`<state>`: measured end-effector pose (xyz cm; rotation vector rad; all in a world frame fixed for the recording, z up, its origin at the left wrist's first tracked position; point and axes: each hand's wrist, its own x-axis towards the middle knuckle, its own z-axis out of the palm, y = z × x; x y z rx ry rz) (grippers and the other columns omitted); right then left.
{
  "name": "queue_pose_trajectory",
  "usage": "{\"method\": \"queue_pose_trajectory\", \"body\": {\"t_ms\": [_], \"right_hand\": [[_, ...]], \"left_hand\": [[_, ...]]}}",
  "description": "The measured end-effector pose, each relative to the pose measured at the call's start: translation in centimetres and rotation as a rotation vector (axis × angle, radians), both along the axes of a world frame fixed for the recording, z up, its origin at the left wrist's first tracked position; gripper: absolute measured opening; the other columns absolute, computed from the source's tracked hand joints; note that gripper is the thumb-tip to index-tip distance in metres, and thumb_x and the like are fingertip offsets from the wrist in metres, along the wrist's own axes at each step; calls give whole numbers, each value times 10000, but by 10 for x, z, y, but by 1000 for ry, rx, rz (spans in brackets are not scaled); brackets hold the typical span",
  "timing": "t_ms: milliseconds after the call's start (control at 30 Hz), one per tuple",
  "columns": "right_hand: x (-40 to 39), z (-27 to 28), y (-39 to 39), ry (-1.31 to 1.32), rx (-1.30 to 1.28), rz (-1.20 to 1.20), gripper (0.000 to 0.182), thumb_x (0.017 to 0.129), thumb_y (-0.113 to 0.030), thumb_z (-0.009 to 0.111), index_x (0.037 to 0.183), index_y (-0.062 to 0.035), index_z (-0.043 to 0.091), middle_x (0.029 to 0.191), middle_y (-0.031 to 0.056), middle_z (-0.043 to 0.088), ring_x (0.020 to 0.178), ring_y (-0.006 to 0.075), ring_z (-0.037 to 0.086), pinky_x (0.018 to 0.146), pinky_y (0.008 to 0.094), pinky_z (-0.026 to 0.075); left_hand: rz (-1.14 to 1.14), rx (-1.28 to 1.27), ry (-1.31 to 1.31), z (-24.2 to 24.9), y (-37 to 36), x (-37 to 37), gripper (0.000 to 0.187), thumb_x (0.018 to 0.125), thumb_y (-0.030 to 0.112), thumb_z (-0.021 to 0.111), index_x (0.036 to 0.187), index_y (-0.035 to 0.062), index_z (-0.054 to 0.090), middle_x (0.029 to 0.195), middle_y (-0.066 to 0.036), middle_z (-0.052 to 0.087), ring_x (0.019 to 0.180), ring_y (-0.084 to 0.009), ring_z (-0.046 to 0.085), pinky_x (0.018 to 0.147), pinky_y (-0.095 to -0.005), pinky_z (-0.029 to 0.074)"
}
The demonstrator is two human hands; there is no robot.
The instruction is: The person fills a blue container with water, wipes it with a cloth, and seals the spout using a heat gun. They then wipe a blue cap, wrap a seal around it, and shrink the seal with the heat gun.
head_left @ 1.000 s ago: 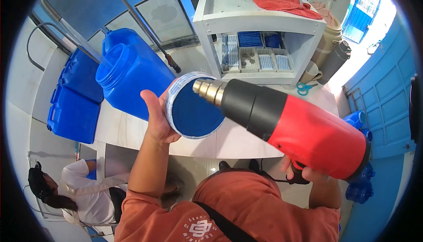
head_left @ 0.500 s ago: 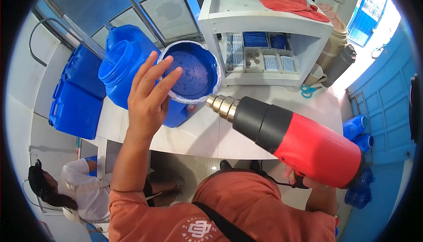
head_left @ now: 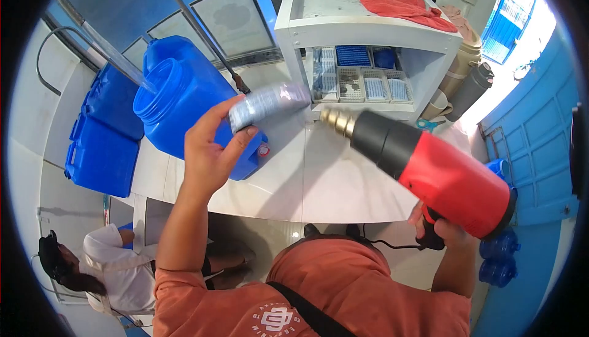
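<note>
My left hand point(head_left: 211, 147) pinches a round lid point(head_left: 270, 105) between thumb and fingers. The lid is tipped edge-on and smeared by motion, with a pale, shiny, film-like rim. My right hand point(head_left: 438, 229) is closed around the black handle of a red and black heat gun point(head_left: 423, 168). Its metal nozzle points left toward the lid, with a gap between them. Just behind my left hand lies a big blue jug point(head_left: 202, 100), a clear tube point(head_left: 126, 64) running into its open mouth. A small red and white tap shows near its base.
A white shelf unit point(head_left: 368, 33) holds small baskets and a red cloth point(head_left: 399, 8). Teal scissors point(head_left: 429, 124), a mug point(head_left: 437, 105) and a dark tumbler point(head_left: 472, 91) stand right of it. More blue jugs point(head_left: 101, 156) are at left. A seated person point(head_left: 116, 257) is at lower left.
The lid has turned from showing its blue, droplet-covered inside to edge-on, and my left fingers have closed on it. The heat gun has shifted slightly right and its nozzle is farther from my left hand.
</note>
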<state>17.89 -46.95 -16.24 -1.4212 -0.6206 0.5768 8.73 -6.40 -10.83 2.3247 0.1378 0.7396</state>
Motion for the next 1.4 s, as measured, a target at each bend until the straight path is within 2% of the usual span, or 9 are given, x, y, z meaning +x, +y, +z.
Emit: {"method": "queue_pose_trajectory", "body": {"t_ms": [167, 333, 400, 467, 667, 900, 1100, 1300, 1400], "right_hand": [[7, -11, 8, -238, -85, 189, 393, 862, -281, 716, 1093, 24, 628, 826, 115, 688, 699, 181, 668, 644, 316, 544], [5, -30, 19, -869, -136, 271, 362, 853, -127, 736, 1167, 3, 614, 860, 113, 702, 765, 200, 695, 676, 333, 564], [-6, -34, 10, 159, -119, 173, 214, 839, -118, 768, 1002, -22, 669, 843, 70, 713, 697, 140, 669, 599, 308, 516], [-3, -19, 13, 150, -148, 191, 221, 848, -98, 750, 1016, 5, 651, 874, 106, 724, 762, 169, 701, 634, 322, 547], [26, 47, 51, -132, 141, 53, 464, 944, -300, 601, 1150, 116, 593, 881, 190, 726, 784, 236, 714, 707, 342, 563], [113, 144, 168, -499, -199, -314, 345, 910, -364, 678, 1055, -51, 675, 754, 18, 645, 541, 79, 559, 486, 238, 438], [201, 176, 277, -1077, -986, -351, 784, 828, -399, 603, 1354, 136, 377, 1257, 371, 553, 1201, 459, 572, 961, 465, 493], [271, 146, 354, -744, -927, -596, 742, 837, -277, 650, 1404, 104, 360, 1343, 305, 504, 1216, 524, 513, 1000, 509, 467], [302, 139, 332, -836, -797, -684, 444, 861, -247, 615, 1201, 37, 630, 1249, 278, 624, 1147, 416, 627, 976, 453, 505]], "left_hand": [[-101, -1149, 233, -51, 9, 4, 323, 949, 250, 700, 1196, 92, 564, 1086, -49, 677, 982, -139, 661, 879, -319, 544], [-15, -1431, 298, -106, -13, 6, 262, 995, 317, 619, 1161, 117, 589, 1087, -16, 680, 992, -129, 662, 868, -326, 556], [74, -1545, 395, -142, -9, -3, 244, 1022, 300, 564, 1209, 145, 589, 1148, 2, 678, 1023, -135, 661, 880, -345, 550], [99, -1632, 465, -179, -2, -12, 439, 1002, 316, 604, 1379, 124, 488, 1324, -75, 600, 1191, -209, 597, 986, -391, 489], [68, -487, 414, -196, -23, -41, 932, 949, 288, 679, 1585, 72, 32, 1608, -222, 209, 1492, -352, 219, 1172, -503, 222], [-18, -905, 403, -204, -18, -88, 866, 950, 175, 673, 1566, 21, 85, 1498, -278, 362, 1367, -304, 421, 1108, -414, 370], [-4, -1106, 352, -198, -20, -128, 778, 961, 122, 651, 1555, 41, 154, 1396, -189, 483, 1189, -198, 536, 1011, -336, 435], [141, -1159, 347, -193, -10, -158, 734, 946, 129, 663, 1539, 65, 235, 1363, -125, 534, 1171, -178, 571, 964, -312, 446], [176, -1190, 275, -189, 6, -174, 678, 943, 127, 666, 1514, 60, 306, 1354, -125, 542, 1158, -184, 585, 958, -319, 459]]}}
